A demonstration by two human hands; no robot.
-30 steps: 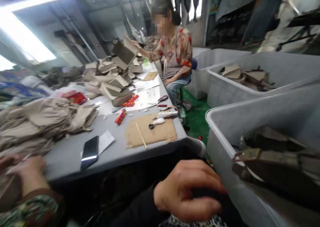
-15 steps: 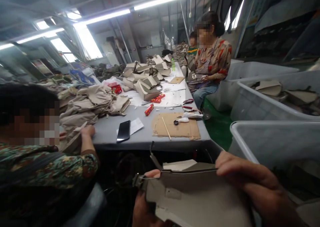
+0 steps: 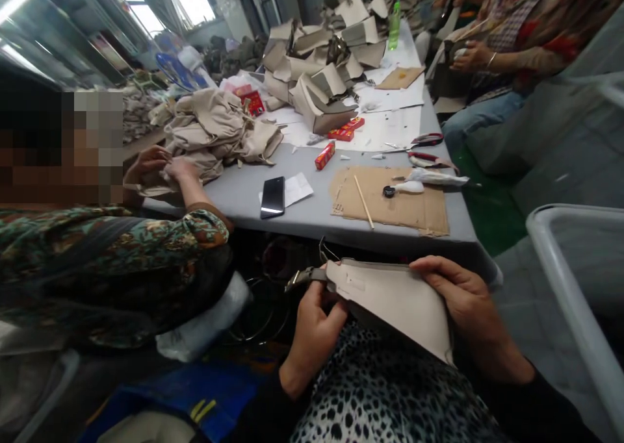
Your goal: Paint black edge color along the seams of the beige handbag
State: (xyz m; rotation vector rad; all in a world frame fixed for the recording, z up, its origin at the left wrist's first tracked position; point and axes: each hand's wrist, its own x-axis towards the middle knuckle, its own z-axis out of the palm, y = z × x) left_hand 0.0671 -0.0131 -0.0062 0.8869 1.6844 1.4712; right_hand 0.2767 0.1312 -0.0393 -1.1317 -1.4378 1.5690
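A beige leather-like bag piece is held over my lap, its pale, smooth face turned up. My left hand grips its left end, thumb bent over the lower edge. A short strap with a metal buckle sticks out there. My right hand holds the right side, fingers along the top edge and part of the hand hidden behind the piece. On the table ahead lie a cardboard sheet, a thin wooden stick and a small white bottle with a black cap.
On the grey table are a phone, red-handled scissors, red boxes and piled bag pieces. A co-worker's hand handles beige fabric at left; another co-worker sits at right. A plastic bin stands beside me.
My view has tilted downward and turned, bringing my lap into sight. The bag piece now appears lower and farther from the camera, still in both hands. The left co-worker's hands have come together on the fabric.
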